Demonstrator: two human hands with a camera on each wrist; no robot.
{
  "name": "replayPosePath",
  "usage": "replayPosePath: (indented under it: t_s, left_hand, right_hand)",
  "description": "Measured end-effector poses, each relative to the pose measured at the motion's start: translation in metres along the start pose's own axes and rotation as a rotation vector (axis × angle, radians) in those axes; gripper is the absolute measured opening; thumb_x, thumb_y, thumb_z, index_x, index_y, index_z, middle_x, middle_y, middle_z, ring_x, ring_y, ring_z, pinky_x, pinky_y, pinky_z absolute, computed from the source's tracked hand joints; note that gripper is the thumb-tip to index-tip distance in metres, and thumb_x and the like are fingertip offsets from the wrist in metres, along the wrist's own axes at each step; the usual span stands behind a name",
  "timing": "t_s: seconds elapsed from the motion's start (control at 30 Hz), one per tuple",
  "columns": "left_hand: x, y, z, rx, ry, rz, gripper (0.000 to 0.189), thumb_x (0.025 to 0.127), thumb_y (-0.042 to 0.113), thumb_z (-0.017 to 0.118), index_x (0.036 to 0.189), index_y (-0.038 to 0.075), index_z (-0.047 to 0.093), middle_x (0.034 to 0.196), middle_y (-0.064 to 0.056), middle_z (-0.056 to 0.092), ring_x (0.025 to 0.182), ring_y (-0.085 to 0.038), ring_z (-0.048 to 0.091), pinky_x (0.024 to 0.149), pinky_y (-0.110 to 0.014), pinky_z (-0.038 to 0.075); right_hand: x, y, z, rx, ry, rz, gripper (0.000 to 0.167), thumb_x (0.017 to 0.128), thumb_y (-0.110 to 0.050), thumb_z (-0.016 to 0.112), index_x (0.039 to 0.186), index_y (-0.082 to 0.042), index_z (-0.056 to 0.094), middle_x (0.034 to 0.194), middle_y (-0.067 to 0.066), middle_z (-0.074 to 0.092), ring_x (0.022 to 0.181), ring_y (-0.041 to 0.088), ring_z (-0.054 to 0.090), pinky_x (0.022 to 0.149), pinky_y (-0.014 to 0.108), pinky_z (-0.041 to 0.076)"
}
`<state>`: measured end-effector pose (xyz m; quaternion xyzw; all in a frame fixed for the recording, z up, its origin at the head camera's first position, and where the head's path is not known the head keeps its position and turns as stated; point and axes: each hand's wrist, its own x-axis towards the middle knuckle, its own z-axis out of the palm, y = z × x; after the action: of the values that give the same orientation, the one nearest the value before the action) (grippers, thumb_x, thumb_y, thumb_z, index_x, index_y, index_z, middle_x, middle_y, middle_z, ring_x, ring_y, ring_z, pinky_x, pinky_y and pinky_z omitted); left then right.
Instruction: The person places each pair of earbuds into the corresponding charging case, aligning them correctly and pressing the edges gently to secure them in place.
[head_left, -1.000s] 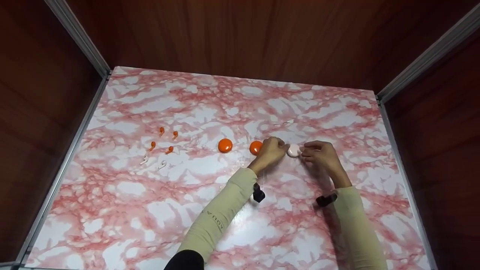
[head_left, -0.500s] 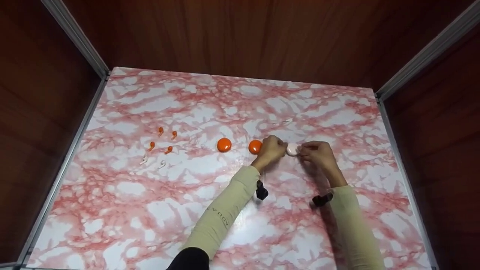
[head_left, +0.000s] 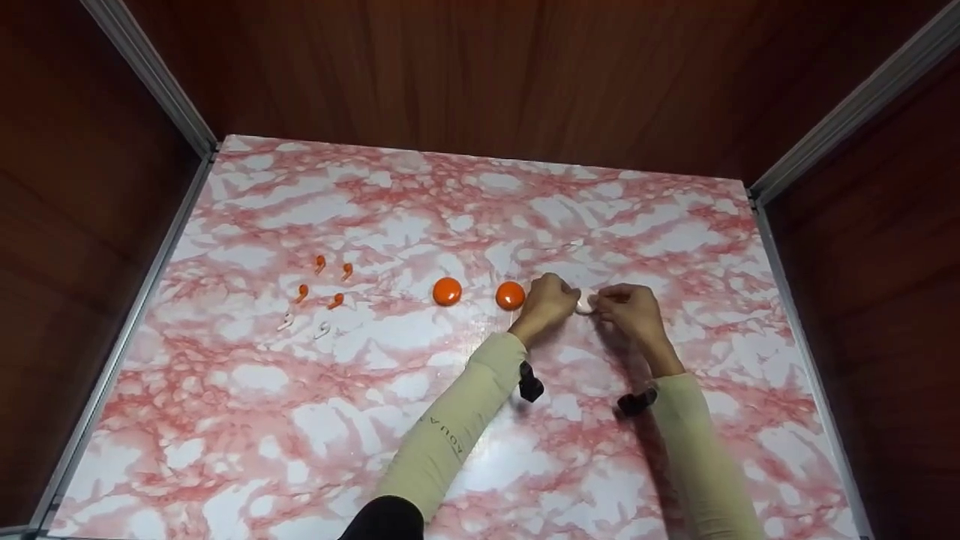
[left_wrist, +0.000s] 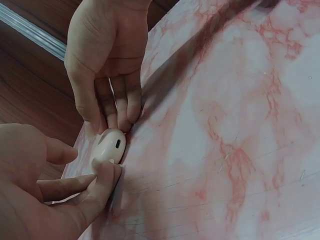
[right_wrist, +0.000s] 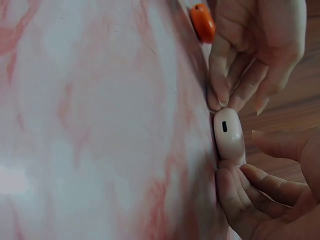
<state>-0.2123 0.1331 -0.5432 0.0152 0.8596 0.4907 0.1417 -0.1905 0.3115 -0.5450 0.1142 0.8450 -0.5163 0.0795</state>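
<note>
A pale pink round earbud charging case (head_left: 584,303) lies on the marbled table between my two hands. My left hand (head_left: 547,301) holds its left side with the fingertips, and my right hand (head_left: 631,311) pinches the opposite side. The left wrist view has the case (left_wrist: 109,147) with a small dark charging port facing the camera; the fingers of both hands meet its ends. In the right wrist view the case (right_wrist: 231,136) stands on its base, its lid looking shut. Just left of my left hand sits a glossy orange case (head_left: 511,295).
Another orange case (head_left: 447,292) lies further left. Several orange earbuds (head_left: 336,301) are spread on the left part of the table, with two white earbuds (head_left: 322,330) nearer the front. Dark wood panels (head_left: 480,82) with metal corner rails enclose the table.
My right hand has shifted slightly left, its fingers now covering more of the pale case. My left hand has moved a little right, uncovering the nearby orange case.
</note>
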Motion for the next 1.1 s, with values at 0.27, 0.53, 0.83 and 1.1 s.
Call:
replayPosePath:
  t_s: [0.27,0.53,0.83,1.1]
  left_hand:
    - [0.031,-0.031,0.024,0.016,0.009,0.053,0.03,0.091,0.019,0.065,0.062,0.018,0.074,0.062,0.006,0.068,0.059,-0.013,0.057,0.054,-0.025,0.042]
    - [0.001,-0.008,0.001,-0.062,0.05,0.056,0.011,0.091,0.013,0.077,0.091,0.004,0.083,0.091,-0.009,0.082,0.08,-0.016,0.071,0.069,-0.021,0.054]
    - [-0.003,0.0,-0.008,-0.125,0.06,0.074,0.013,0.092,0.012,0.077,0.099,0.002,0.082,0.099,-0.011,0.082,0.089,-0.018,0.074,0.074,-0.018,0.055]
    - [-0.012,0.003,-0.024,-0.18,0.058,0.11,0.017,0.093,0.015,0.078,0.105,0.004,0.081,0.101,-0.01,0.082,0.093,-0.019,0.077,0.078,-0.019,0.058]
  right_hand:
    - [-0.003,0.002,0.004,-0.014,0.044,0.012,0.035,0.095,-0.021,0.079,0.118,0.005,0.074,0.094,0.008,0.075,0.075,0.013,0.077,0.068,0.024,0.063]
    - [-0.007,-0.002,0.004,0.03,0.039,0.032,0.038,0.095,-0.025,0.079,0.122,0.002,0.074,0.1,0.009,0.073,0.075,0.016,0.078,0.067,0.03,0.065]
    - [-0.011,-0.011,0.002,0.076,0.068,-0.004,0.038,0.095,-0.026,0.08,0.121,0.001,0.075,0.113,0.016,0.07,0.083,0.023,0.078,0.073,0.034,0.066]
    - [-0.018,-0.022,0.006,0.133,0.104,-0.084,0.033,0.094,-0.021,0.081,0.117,0.002,0.077,0.105,0.015,0.075,0.08,0.018,0.077,0.069,0.03,0.064]
